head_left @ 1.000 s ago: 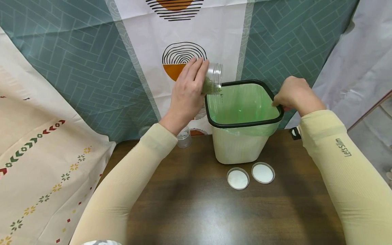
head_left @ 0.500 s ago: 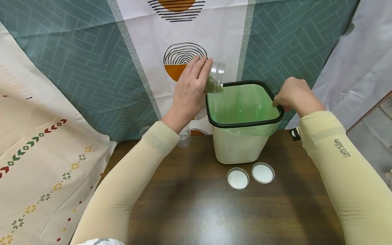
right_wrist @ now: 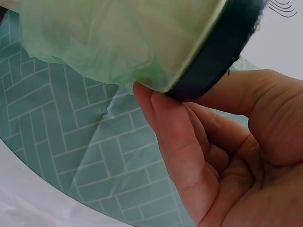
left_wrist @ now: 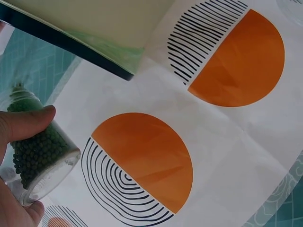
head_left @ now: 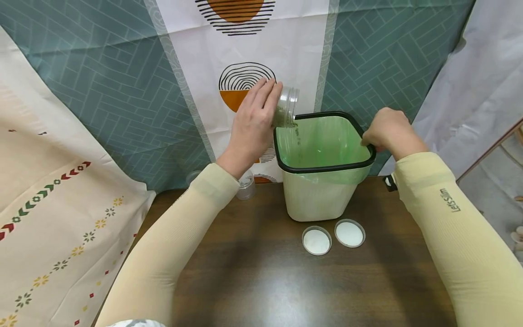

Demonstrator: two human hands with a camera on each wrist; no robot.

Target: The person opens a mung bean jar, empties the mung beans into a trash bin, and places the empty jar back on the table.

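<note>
My left hand (head_left: 251, 125) grips a clear screw-neck jar (head_left: 285, 108), tilted on its side with its mouth over the left rim of a waste bin (head_left: 318, 200). Small round green beans, like mung beans (left_wrist: 40, 153), lie inside the jar, and several drop from its mouth in the head view. The bin is cream, with a black rim frame (head_left: 327, 169) and a thin green bag (head_left: 327, 138) lining it. At the right corner, my right hand (head_left: 392, 131) pinches the rim between thumb and fingers. The bin's bottom is hidden.
Two round lids, one left (head_left: 316, 241) and one right (head_left: 350, 234), white inside, lie before the bin on the brown table (head_left: 253, 281). Another clear jar (head_left: 246, 187) stands behind my left forearm. A patterned curtain (head_left: 367, 59) hangs close behind the bin.
The jar has shifted slightly right and stays tilted. More green beans are falling from its mouth than half a second ago. The right hand keeps its hold on the rim.
</note>
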